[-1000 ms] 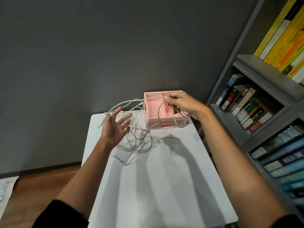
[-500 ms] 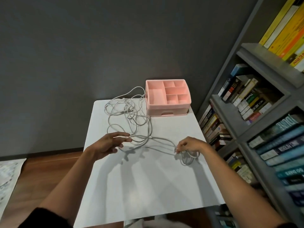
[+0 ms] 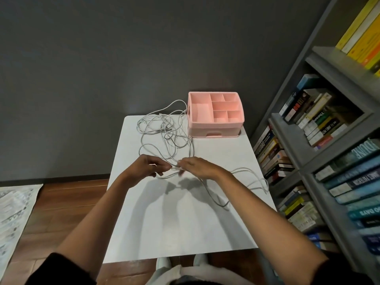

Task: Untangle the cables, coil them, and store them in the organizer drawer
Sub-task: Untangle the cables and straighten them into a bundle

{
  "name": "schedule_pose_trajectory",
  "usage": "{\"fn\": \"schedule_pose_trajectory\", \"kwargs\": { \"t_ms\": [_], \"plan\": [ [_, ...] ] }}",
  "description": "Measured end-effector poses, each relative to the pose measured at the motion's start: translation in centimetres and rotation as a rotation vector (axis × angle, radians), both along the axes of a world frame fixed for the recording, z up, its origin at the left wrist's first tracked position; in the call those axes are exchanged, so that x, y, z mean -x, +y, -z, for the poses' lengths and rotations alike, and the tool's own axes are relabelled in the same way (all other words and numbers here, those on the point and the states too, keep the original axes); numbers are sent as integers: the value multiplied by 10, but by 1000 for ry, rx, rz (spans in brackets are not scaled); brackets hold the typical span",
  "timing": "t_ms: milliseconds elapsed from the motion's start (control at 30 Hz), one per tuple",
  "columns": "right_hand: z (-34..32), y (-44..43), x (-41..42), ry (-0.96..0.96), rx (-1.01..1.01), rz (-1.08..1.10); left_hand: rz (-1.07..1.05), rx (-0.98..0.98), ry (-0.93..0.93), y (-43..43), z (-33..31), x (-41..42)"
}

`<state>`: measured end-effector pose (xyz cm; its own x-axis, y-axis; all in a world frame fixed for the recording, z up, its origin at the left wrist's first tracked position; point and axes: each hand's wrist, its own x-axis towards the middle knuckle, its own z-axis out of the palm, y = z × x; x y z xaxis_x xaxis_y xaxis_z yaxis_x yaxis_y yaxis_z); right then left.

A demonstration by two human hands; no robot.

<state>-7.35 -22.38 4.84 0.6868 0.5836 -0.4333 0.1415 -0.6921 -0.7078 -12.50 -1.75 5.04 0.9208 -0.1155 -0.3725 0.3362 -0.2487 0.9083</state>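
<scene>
The grip of the left hand [image 3: 153, 166] was narrow: thumb and fingertips pinched one strand of the cables [image 3: 167, 130] just above the counter [image 3: 174, 223]. The grip of the right hand [image 3: 198, 167] met it almost fingertip to fingertip and appeared to pinch the same strand, though blur hid the finger detail. From the hands, loose loops ran right to the counter edge. The main tangle lay beyond, just beside the pink organizer [image 3: 216, 114], with one strand rising against its left wall. The drawer [image 3: 213, 134] in its front was closed.

Judged step: untangling, at an early stage, with no coil formed. The next move calls for drawing one strand out through the crossings without tightening them.
</scene>
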Motion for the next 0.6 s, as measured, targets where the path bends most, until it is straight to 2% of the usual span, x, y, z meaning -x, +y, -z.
{"fn": "schedule_pose_trajectory", "kwargs": {
  "t_ms": [67, 133, 200, 300, 400, 600],
  "plan": [
    [1, 2, 5, 118, -132, 47, -64, 16, -11, 2, -2, 0],
    [0, -2, 8, 145, -212, 91, -196, 118, 3, 3, -3, 2],
    [-1, -2, 9, 127, -247, 95, -302, 269, 44, 2, -1, 5],
    [-1, 5, 11, 157, -306, 87, -355, 442, 94, -9, 2, 9],
    [0, 18, 17, 230, -333, 55, -443, 524, 8, -26, 1, 8],
    [12, 14, 21, 305, -249, -36, -1016, 521, -79, -35, 5, 10]
  ]
}}
